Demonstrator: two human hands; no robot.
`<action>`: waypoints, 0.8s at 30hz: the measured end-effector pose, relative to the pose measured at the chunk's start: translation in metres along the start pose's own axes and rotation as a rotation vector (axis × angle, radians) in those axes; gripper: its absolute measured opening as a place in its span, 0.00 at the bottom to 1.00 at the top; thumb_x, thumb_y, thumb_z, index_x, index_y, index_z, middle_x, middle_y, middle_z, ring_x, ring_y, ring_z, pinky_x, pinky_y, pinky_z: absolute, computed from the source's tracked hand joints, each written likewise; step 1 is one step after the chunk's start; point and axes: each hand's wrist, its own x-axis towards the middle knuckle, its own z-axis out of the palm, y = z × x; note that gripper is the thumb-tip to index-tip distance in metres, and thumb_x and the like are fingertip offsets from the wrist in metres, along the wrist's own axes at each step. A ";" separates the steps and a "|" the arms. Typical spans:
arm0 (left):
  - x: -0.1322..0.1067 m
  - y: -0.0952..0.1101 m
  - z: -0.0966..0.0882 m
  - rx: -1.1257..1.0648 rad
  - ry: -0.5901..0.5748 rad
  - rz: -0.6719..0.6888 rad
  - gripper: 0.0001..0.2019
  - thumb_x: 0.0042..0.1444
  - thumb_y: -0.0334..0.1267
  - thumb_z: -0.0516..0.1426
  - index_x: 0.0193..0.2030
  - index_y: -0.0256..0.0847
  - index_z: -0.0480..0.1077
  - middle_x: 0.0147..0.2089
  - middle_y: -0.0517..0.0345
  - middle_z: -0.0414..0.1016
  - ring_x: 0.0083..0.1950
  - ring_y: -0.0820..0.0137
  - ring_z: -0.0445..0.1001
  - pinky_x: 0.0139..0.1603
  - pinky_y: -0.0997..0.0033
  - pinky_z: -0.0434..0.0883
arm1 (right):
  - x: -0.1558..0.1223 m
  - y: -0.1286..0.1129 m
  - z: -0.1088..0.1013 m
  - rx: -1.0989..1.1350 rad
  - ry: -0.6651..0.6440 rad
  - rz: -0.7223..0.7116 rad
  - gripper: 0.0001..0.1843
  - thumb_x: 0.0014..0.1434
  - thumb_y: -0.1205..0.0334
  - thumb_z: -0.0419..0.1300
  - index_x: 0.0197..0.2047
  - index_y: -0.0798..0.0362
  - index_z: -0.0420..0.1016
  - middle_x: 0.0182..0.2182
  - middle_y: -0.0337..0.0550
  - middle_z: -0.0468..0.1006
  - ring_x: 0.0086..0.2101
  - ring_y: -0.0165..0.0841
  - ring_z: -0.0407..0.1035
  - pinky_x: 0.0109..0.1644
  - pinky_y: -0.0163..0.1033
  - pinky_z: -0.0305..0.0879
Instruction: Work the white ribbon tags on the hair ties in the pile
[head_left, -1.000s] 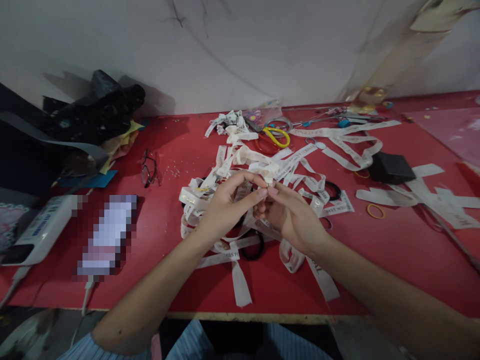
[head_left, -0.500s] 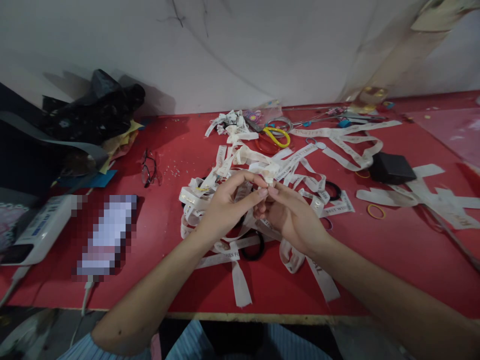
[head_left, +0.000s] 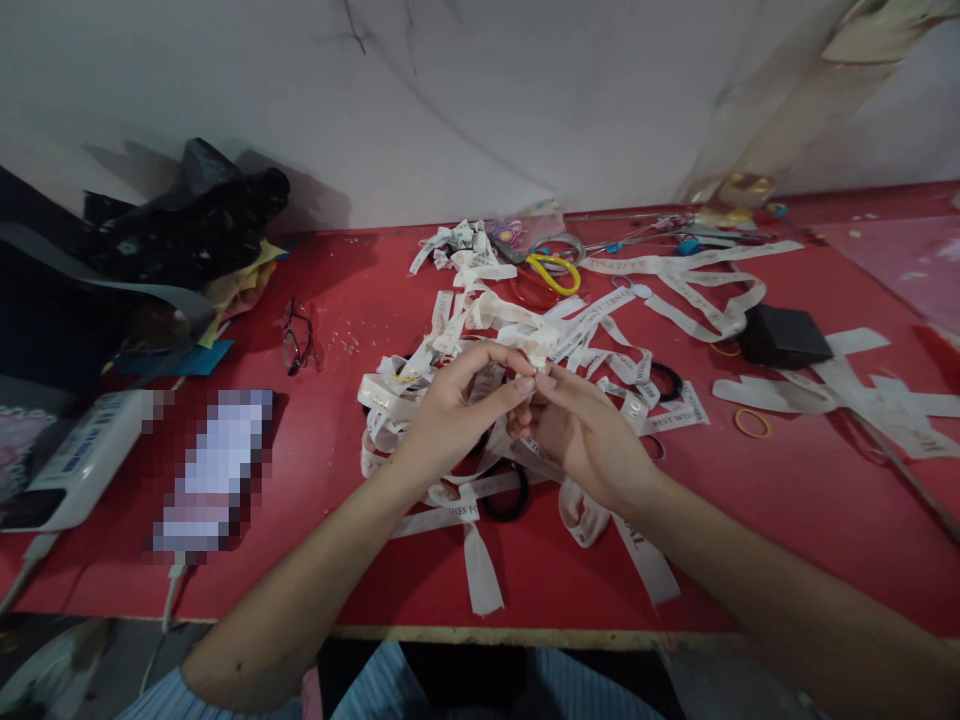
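Above the middle of a tangle of printed white ribbon (head_left: pixel 386 395), my two hands meet fingertip to fingertip. My left hand (head_left: pixel 469 390) pinches a gathered piece of white ribbon (head_left: pixel 541 346) between thumb and index finger. My right hand (head_left: pixel 589 425) grips the same piece from the other side, its thumb and finger against the left ones. The exact fold between the fingertips is hidden. Under and around the hands lie black hair ties (head_left: pixel 506 495) and more ribbon strips with dark lettering.
Yellow-handled scissors (head_left: pixel 555 273) lie behind the ribbons. A black block (head_left: pixel 784 337) and a yellow rubber band (head_left: pixel 752 422) are to the right. Glasses (head_left: pixel 297 337), a blurred-out phone (head_left: pixel 217 465) on a cable and a white device (head_left: pixel 94 455) are on the left. A wall closes off the back.
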 end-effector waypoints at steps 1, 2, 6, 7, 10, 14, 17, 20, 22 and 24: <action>0.000 0.000 0.000 0.003 0.001 -0.001 0.05 0.59 0.37 0.60 0.40 0.40 0.69 0.31 0.61 0.70 0.29 0.75 0.72 0.31 0.73 0.73 | 0.000 0.000 0.000 0.001 0.004 0.001 0.06 0.59 0.61 0.63 0.32 0.54 0.74 0.25 0.38 0.72 0.28 0.29 0.68 0.34 0.37 0.66; 0.000 0.000 -0.001 0.009 0.003 0.000 0.05 0.59 0.37 0.60 0.40 0.40 0.69 0.32 0.61 0.70 0.29 0.75 0.72 0.31 0.73 0.73 | 0.000 0.000 0.000 0.001 0.008 0.004 0.06 0.59 0.61 0.63 0.32 0.54 0.74 0.26 0.38 0.72 0.28 0.29 0.68 0.34 0.37 0.66; -0.001 0.000 -0.001 0.021 0.003 0.000 0.05 0.59 0.37 0.59 0.40 0.40 0.69 0.32 0.61 0.70 0.29 0.75 0.71 0.32 0.73 0.73 | 0.001 0.000 0.000 0.001 0.017 0.012 0.06 0.58 0.60 0.64 0.32 0.53 0.74 0.26 0.38 0.72 0.28 0.29 0.67 0.34 0.37 0.66; -0.001 0.000 -0.001 0.018 -0.001 -0.002 0.05 0.59 0.37 0.59 0.40 0.40 0.69 0.31 0.61 0.70 0.29 0.75 0.71 0.32 0.73 0.72 | 0.001 0.000 0.001 -0.002 0.018 0.013 0.06 0.57 0.60 0.64 0.32 0.53 0.74 0.25 0.38 0.72 0.28 0.29 0.67 0.34 0.37 0.66; -0.001 0.001 0.000 0.007 -0.005 -0.003 0.05 0.59 0.37 0.59 0.40 0.40 0.68 0.31 0.62 0.69 0.28 0.75 0.71 0.32 0.73 0.72 | 0.001 0.000 0.000 -0.010 0.022 0.016 0.06 0.57 0.60 0.64 0.32 0.53 0.74 0.25 0.38 0.72 0.28 0.29 0.67 0.34 0.37 0.66; -0.001 0.000 0.000 0.006 -0.008 0.002 0.05 0.59 0.37 0.59 0.40 0.40 0.68 0.31 0.61 0.70 0.29 0.75 0.72 0.32 0.73 0.73 | 0.001 0.000 0.000 -0.005 0.015 0.016 0.06 0.58 0.60 0.63 0.32 0.53 0.74 0.26 0.38 0.72 0.29 0.29 0.68 0.35 0.37 0.66; -0.001 0.000 -0.001 0.012 -0.007 -0.003 0.05 0.59 0.37 0.59 0.40 0.40 0.68 0.31 0.61 0.70 0.29 0.75 0.72 0.32 0.73 0.73 | 0.000 0.000 0.000 -0.011 0.015 0.016 0.07 0.58 0.60 0.63 0.31 0.53 0.74 0.26 0.38 0.72 0.29 0.29 0.67 0.35 0.37 0.66; 0.000 0.000 -0.001 0.015 -0.003 -0.005 0.06 0.59 0.38 0.59 0.40 0.40 0.69 0.32 0.61 0.70 0.29 0.75 0.72 0.32 0.73 0.72 | 0.000 0.000 0.001 -0.017 0.019 0.015 0.07 0.58 0.60 0.64 0.31 0.53 0.74 0.25 0.37 0.72 0.28 0.29 0.67 0.34 0.37 0.66; 0.000 0.000 -0.001 0.015 -0.003 -0.002 0.06 0.59 0.38 0.59 0.40 0.39 0.69 0.32 0.61 0.70 0.29 0.75 0.72 0.33 0.73 0.73 | 0.000 0.000 0.001 -0.020 0.020 0.015 0.07 0.57 0.59 0.64 0.31 0.53 0.74 0.25 0.37 0.71 0.28 0.29 0.67 0.34 0.37 0.66; 0.000 0.000 -0.001 0.013 -0.004 -0.002 0.06 0.59 0.38 0.59 0.40 0.39 0.68 0.32 0.61 0.70 0.30 0.75 0.72 0.33 0.73 0.73 | 0.000 0.000 0.001 -0.021 0.022 0.016 0.07 0.57 0.59 0.64 0.31 0.53 0.73 0.25 0.37 0.71 0.28 0.29 0.67 0.34 0.37 0.66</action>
